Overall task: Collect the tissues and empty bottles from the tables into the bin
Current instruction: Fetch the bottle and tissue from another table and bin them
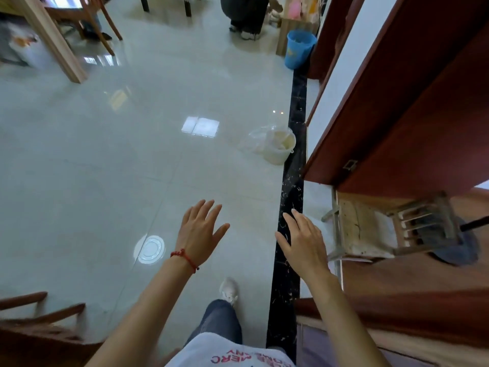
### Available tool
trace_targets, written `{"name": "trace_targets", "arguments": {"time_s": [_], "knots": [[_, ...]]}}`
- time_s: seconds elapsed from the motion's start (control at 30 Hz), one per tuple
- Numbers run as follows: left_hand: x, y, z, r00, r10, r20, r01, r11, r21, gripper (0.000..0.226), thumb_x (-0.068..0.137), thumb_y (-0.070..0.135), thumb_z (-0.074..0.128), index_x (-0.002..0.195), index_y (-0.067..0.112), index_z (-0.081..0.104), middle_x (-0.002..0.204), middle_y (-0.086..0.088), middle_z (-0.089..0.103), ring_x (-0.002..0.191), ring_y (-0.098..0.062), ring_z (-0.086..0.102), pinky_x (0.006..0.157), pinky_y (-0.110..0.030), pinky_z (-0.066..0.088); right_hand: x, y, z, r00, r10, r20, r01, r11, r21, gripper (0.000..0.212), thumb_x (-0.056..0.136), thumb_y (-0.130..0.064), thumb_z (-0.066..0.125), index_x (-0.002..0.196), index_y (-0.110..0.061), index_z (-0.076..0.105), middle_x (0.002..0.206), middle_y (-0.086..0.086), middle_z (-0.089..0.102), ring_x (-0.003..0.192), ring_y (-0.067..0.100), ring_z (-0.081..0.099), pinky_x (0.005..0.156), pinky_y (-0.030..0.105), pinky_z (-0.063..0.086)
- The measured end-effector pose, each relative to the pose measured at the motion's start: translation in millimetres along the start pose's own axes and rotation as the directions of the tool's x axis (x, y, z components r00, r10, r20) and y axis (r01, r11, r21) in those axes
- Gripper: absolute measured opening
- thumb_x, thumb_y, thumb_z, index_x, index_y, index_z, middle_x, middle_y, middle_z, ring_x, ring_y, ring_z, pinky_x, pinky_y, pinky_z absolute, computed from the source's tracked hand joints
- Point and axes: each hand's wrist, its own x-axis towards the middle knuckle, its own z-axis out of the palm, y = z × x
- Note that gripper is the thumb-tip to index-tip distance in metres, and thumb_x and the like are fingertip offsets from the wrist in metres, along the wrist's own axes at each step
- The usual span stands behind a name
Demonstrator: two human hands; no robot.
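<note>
Your left hand (200,229) and right hand (304,241) hang spread and empty because you're walking, so head to the white lined bin (278,147) far right by the wall

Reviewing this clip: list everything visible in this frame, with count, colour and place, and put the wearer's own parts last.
Blue bin: one, blue, far right by the wall.
White bucket: one, cream, clear plastic bag beside it, on the floor by the black strip.
Black strip: one, black marbled, running along the floor's right edge.
Wooden stool: one, worn pale wood, right, in the doorway.
Door: one, red-brown, right.
Table leg: one, light wood, top left.
Another person: one, dark clothes, top centre.
Left hand: open, empty, red bracelet.
Right hand: open, empty.
</note>
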Motion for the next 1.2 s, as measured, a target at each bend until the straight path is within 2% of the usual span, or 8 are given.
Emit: {"name": "trace_targets", "arguments": {"time_s": [0.13, 0.33, 0.6, 0.7, 0.9, 1.03, 1.2], "knots": [[66.6, -21.7, -12.2, 1.000, 0.011, 0.007, -0.012, 1.000, 0.026, 0.073, 0.093, 0.056, 0.012, 0.114, 0.006, 0.061, 0.115, -0.016, 0.065, 0.110, -0.036, 0.059, 0.090, -0.049, 0.046, 69.7, -11.5, -4.8, 0.999, -0.019, -0.032, 0.018, 1.000, -0.017, 0.048, 0.086, -0.031, 0.061, 0.126, -0.005, 0.052, 0.133, 0.018, 0.052, 0.123, 0.033, 0.049, 0.100, 0.043, 0.040], [137.0, -40.3, -20.5, 1.000, -0.013, -0.005, 0.013, 1.000, 0.011, 0.075, 0.093, 0.057, 0.010, 0.113, 0.004, 0.061, 0.116, -0.018, 0.064, 0.110, -0.038, 0.058, 0.090, -0.051, 0.046, 146.9, -10.1, -3.8, 1.000, -0.026, -0.005, 0.026, 1.000, 0.001, 0.052, 0.093, -0.038, 0.047, 0.137, -0.010, 0.040, 0.145, 0.012, 0.038, 0.135, 0.027, 0.034, 0.110, 0.040, 0.027], [218.6, -61.0, -24.4, 0.989, -0.136, -0.055, 0.136, 0.991, 0.002, 0.074, 0.093, 0.057, 0.012, 0.113, 0.005, 0.060, 0.116, -0.017, 0.064, 0.111, -0.037, 0.057, 0.091, -0.049, 0.046, 260.5, -4.8, 0.5, 0.991, -0.131, -0.022, 0.131, 0.991, 0.004, 0.049, 0.088, -0.031, 0.058, 0.129, -0.007, 0.050, 0.135, 0.018, 0.050, 0.125, 0.034, 0.046, 0.101, 0.047, 0.038], [249.4, -65.8, -25.7, 0.974, -0.210, -0.087, 0.210, 0.978, -0.005, 0.074, 0.092, 0.057, 0.011, 0.114, 0.005, 0.060, 0.116, -0.017, 0.063, 0.111, -0.037, 0.057, 0.092, -0.048, 0.045, 310.4, -1.8, 2.4, 0.973, -0.228, -0.015, 0.228, 0.974, -0.013, 0.047, 0.086, -0.031, 0.060, 0.125, -0.006, 0.053, 0.130, 0.019, 0.054, 0.119, 0.035, 0.052, 0.096, 0.047, 0.043], [290.2, -69.0, -30.8, 0.909, -0.394, -0.137, 0.392, 0.919, -0.039, 0.075, 0.092, 0.058, 0.011, 0.113, 0.005, 0.060, 0.116, -0.017, 0.064, 0.111, -0.037, 0.058, 0.092, -0.048, 0.045, 400.8, -9.2, -5.0, 0.906, -0.424, 0.012, 0.424, 0.905, -0.021, 0.046, 0.080, -0.027, 0.070, 0.119, -0.005, 0.057, 0.122, 0.019, 0.060, 0.111, 0.035, 0.058, 0.088, 0.048, 0.049], [296.8, -74.6, -34.7, 0.833, -0.526, -0.169, 0.523, 0.850, -0.067, 0.075, 0.093, 0.057, 0.011, 0.110, 0.005, 0.062, 0.112, -0.016, 0.066, 0.107, -0.035, 0.060, 0.090, -0.047, 0.047, 445.5, -27.5, -2.5, 0.821, -0.569, 0.038, 0.570, 0.821, -0.026, 0.046, 0.078, -0.027, 0.072, 0.117, -0.005, 0.059, 0.120, 0.019, 0.062, 0.108, 0.035, 0.060, 0.085, 0.048, 0.050], [279.8, -91.7, -40.0, 0.722, -0.662, -0.202, 0.659, 0.746, -0.090, 0.074, 0.093, 0.055, 0.010, 0.110, 0.005, 0.062, 0.111, -0.016, 0.066, 0.105, -0.035, 0.061, 0.088, -0.048, 0.049, 479.1, -69.9, 12.4, 0.695, -0.716, 0.072, 0.714, 0.698, 0.050, 0.045, 0.079, -0.025, 0.071, 0.117, -0.004, 0.058, 0.121, 0.021, 0.061, 0.109, 0.037, 0.059, 0.087, 0.050, 0.049]]}}
